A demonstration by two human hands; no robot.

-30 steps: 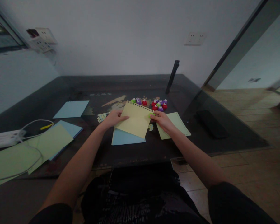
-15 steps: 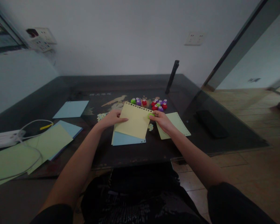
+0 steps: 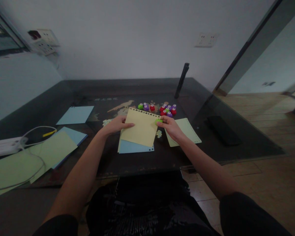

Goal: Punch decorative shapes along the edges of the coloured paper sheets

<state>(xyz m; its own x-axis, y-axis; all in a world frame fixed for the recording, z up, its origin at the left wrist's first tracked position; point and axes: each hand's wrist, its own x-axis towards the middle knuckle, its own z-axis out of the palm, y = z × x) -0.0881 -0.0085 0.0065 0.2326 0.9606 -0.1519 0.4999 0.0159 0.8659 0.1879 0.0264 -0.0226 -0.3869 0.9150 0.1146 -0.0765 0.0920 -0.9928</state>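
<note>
A yellow paper sheet (image 3: 140,128) with a row of punched holes along its far edge is held between my hands. My left hand (image 3: 116,125) pinches its left side, thumb on top. At the upper right corner my right hand (image 3: 170,127) grips a small green punch (image 3: 158,121) that sits on the sheet's edge. Blue paper (image 3: 136,147) lies partly under the sheet, with small holes at its near right corner. Tiny paper cut-outs (image 3: 159,133) lie between the sheet and my right wrist. Another pale sheet (image 3: 186,131) lies beneath my right wrist.
Red, purple and green punches (image 3: 167,110) stand in groups behind the sheet. A black stick (image 3: 182,81) stands upright farther back. To the right is a dark flat case (image 3: 223,130). Left are a blue sheet (image 3: 75,115), more coloured paper (image 3: 52,147) and a white power strip (image 3: 5,147).
The yellow sheet has shifted slightly to the left, along with my left hand. My right hand stays at the green punch.
</note>
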